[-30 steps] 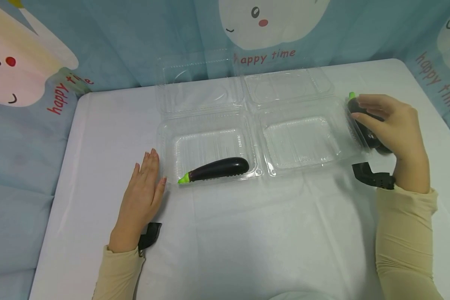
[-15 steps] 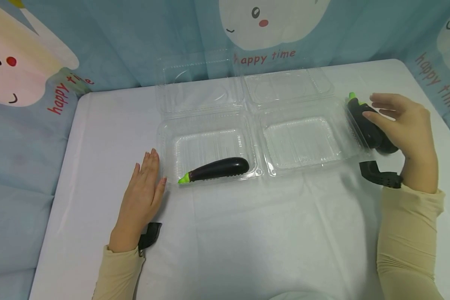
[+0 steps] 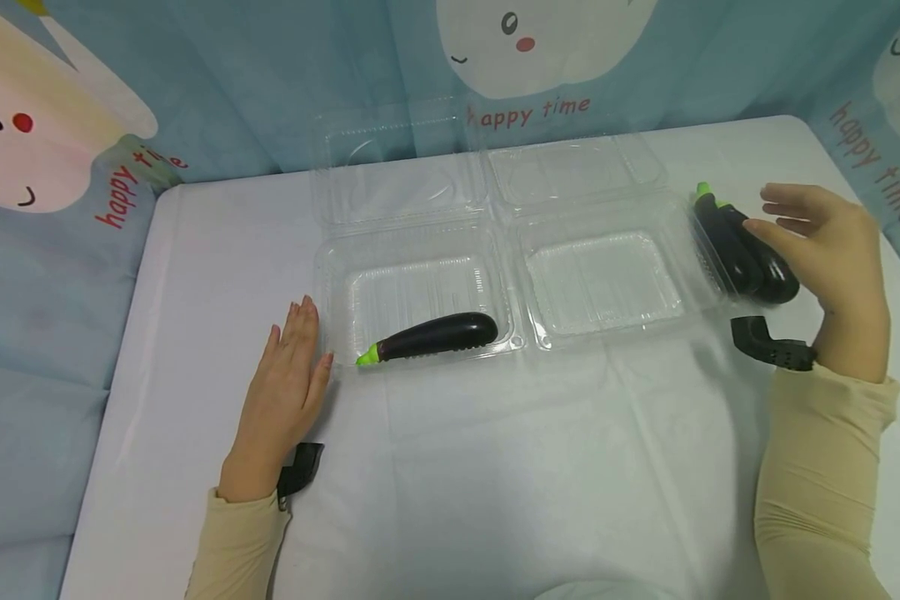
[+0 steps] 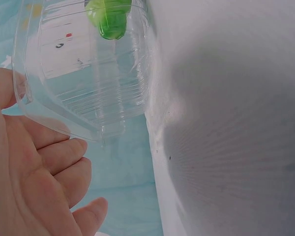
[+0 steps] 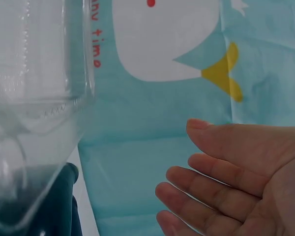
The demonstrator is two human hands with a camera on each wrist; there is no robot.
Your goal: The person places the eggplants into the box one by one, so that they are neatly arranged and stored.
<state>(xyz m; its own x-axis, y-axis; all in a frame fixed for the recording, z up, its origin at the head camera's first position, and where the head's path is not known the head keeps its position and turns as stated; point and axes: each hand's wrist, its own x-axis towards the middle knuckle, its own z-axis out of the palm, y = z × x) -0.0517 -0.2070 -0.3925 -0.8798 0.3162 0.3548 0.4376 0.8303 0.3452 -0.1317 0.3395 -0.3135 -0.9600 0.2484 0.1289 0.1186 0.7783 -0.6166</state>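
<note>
My left hand (image 3: 288,379) lies flat and open on the white table, its fingertips just beside the left clear plastic container (image 3: 330,275). One dark eggplant (image 3: 435,337) with a green tip lies along that container's front wall. In the left wrist view the palm (image 4: 29,172) sits below the container's corner (image 4: 88,78) and the green tip (image 4: 110,17). Two more eggplants (image 3: 742,246) lie side by side on the table right of the empty right container (image 3: 682,242). My right hand (image 3: 821,242) hovers open beside them, fingers (image 5: 226,167) straight and holding nothing.
Both containers stand open, their clear lids (image 3: 487,175) folded back toward the blue cartoon curtain (image 3: 270,83). The table (image 3: 495,467) ends close to the right of my right hand. A black wrist mount (image 3: 768,346) shows at each cuff.
My right hand has let go of the eggplant it gripped and drawn away to the right; both eggplants now lie uncovered. The left hand has not moved.
</note>
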